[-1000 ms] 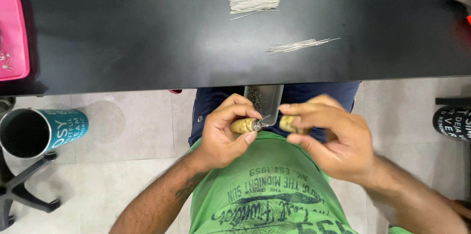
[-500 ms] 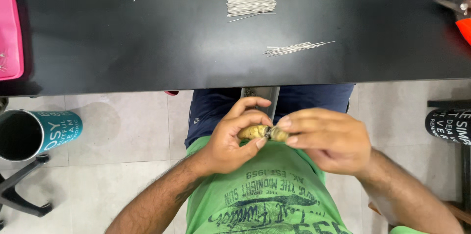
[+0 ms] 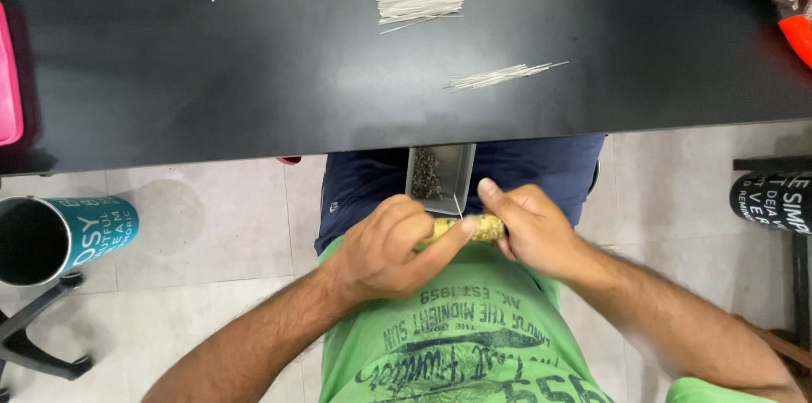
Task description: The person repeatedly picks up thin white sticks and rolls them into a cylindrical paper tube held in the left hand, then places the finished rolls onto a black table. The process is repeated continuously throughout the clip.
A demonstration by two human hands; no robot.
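Yellowish and speckled, a short cylindrical piece [image 3: 472, 228] lies crosswise between both hands, just above the lap and the green printed shirt [image 3: 457, 344]. The left hand [image 3: 385, 252] has its grip closed around the piece's left end, thumb stretched along it. The right hand [image 3: 529, 230] holds the right end, fingers curled about it and thumb raised. A thin silvery wire [image 3: 458, 205] stands up from the piece, between the two thumbs.

Just beyond the hands, a small grey open box [image 3: 463, 175] with dark bits inside rests on the blue-trousered thighs, partly under the edge of the black table [image 3: 211, 56]. On the table lie a neat bundle of cut silvery wires [image 3: 419, 1] and, nearer the edge, a looser bunch of thin wires [image 3: 503, 76]. Red-handled snips [image 3: 791, 10] sit at the far right, a pink case [image 3: 8, 82] at the far left. A teal cylindrical cup [image 3: 63, 236] stands on the tiled floor to the left.
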